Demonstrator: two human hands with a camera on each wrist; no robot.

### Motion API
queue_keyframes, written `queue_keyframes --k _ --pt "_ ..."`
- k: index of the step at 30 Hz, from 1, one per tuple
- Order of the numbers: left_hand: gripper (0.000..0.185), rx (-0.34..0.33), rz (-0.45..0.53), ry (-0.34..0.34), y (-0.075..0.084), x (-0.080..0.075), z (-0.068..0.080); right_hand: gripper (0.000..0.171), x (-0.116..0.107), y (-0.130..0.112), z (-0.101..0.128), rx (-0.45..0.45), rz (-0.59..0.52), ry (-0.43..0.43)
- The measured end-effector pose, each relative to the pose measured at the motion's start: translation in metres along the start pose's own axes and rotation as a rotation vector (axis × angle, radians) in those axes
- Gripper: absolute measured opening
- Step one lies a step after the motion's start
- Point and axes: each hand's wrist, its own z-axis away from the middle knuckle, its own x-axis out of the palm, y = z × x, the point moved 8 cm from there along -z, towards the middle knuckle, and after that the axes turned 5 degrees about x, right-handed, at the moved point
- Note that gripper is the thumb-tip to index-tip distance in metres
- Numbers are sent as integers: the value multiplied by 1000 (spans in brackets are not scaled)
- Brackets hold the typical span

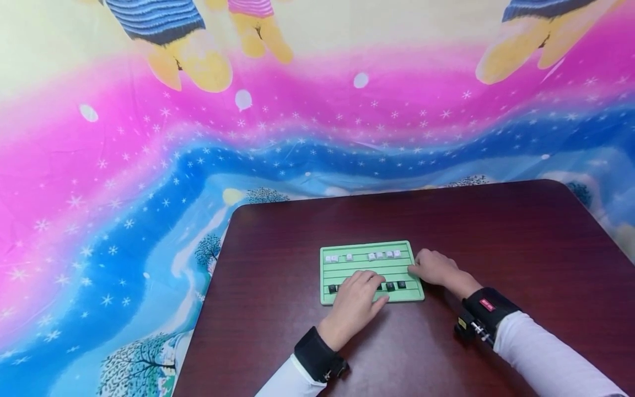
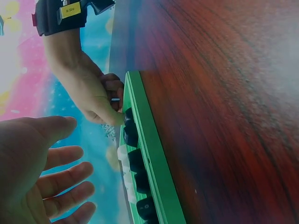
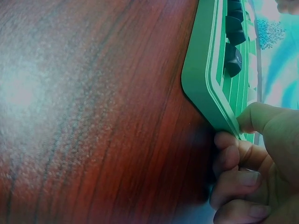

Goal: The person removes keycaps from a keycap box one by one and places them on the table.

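A green grooved board (image 1: 369,271) lies on the dark wooden table (image 1: 496,231). Small white keycaps (image 1: 382,255) sit in its far groove and black keycaps (image 1: 396,286) in its near groove. My left hand (image 1: 368,285) is spread flat over the near groove, hiding some of the black caps; in the left wrist view its fingers (image 2: 65,179) are straight and hold nothing. My right hand (image 1: 414,269) pinches the board's right edge, the thumb on top of the rim (image 3: 205,74) and the fingers (image 3: 236,175) curled against the side.
The table's left edge (image 1: 210,286) and far edge border a bright pink and blue cartoon cloth (image 1: 124,193). Bare wood surrounds the board on all sides. Black wrist straps (image 1: 483,311) sit on both white sleeves.
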Motion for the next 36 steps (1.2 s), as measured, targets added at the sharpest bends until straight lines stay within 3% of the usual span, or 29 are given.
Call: queue_keyframes --k 10,21,36 --pt "33 8 -41 -21 4 11 -18 43 -1 0 0 -10 -11 -1" --pt "30 -19 39 -132 9 29 -36 45 -2 0 1 -13 -8 1" --pt "24 10 -67 -178 12 49 -50 44 -2 0 1 -27 -17 -15"
